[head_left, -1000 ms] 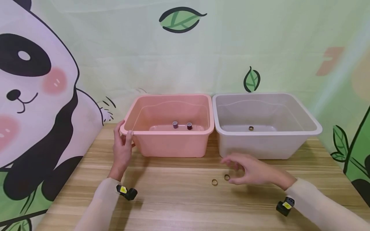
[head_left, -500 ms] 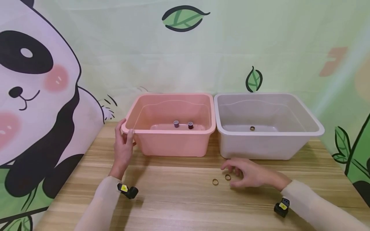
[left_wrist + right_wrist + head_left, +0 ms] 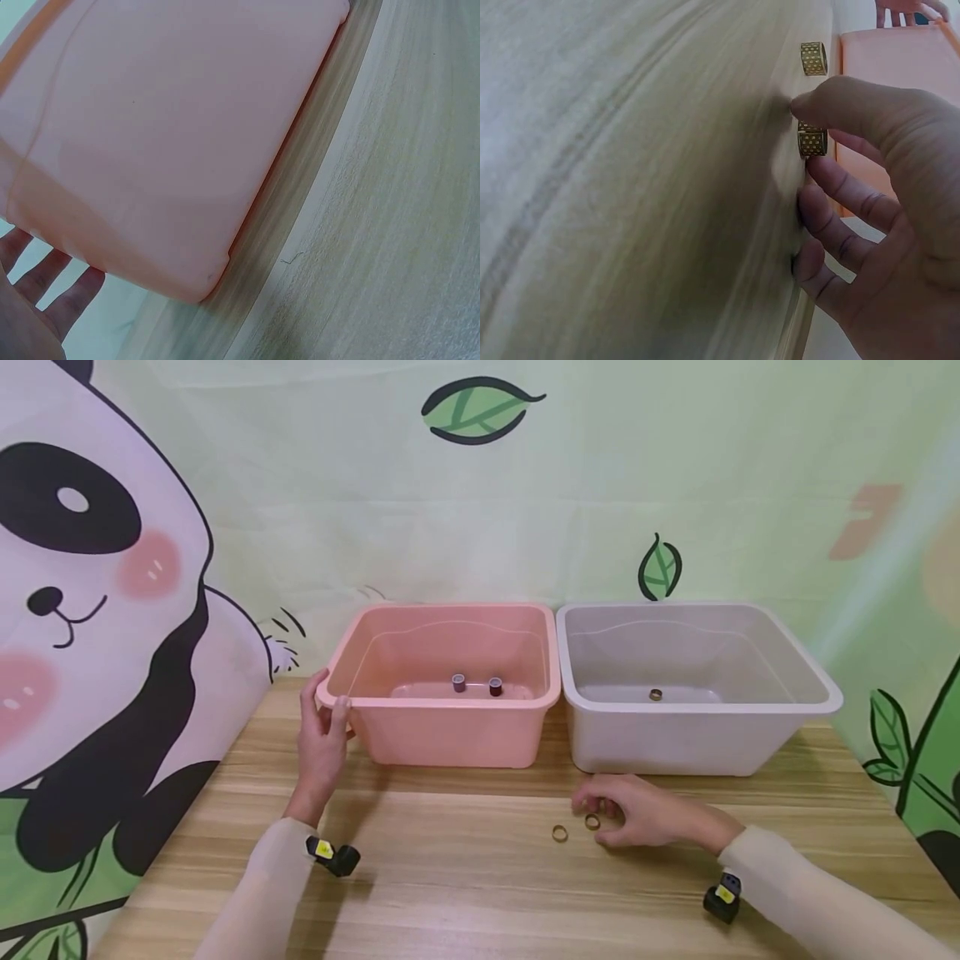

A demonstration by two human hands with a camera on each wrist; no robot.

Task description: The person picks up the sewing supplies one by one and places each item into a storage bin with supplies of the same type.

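My left hand (image 3: 322, 752) grips the front left corner of a pink plastic bin (image 3: 450, 735), thumb on the front and fingers along the left side. In the left wrist view its fingers (image 3: 71, 296) lie against the bin wall. Over the table, my right hand (image 3: 645, 810) has its thumb and index finger around a gold ring (image 3: 592, 822) standing on the wood, with a gap still showing in the head view. The right wrist view has the thumb partly covering this patterned ring (image 3: 812, 142). A second gold ring (image 3: 559, 833) stands just left of it.
A grey bin (image 3: 660, 739) adjoins the pink one on the right, with a gold ring (image 3: 656, 694) inside. Two small dark cylindrical pieces (image 3: 459, 682) lie in the pink bin. Behind the wooden table (image 3: 450, 877) hangs a panda-print cloth (image 3: 337, 485).
My right hand has lowered toward the nearer ring, and its thumb and index finger have drawn closer around it. The left hand keeps its hold on the pink bin.
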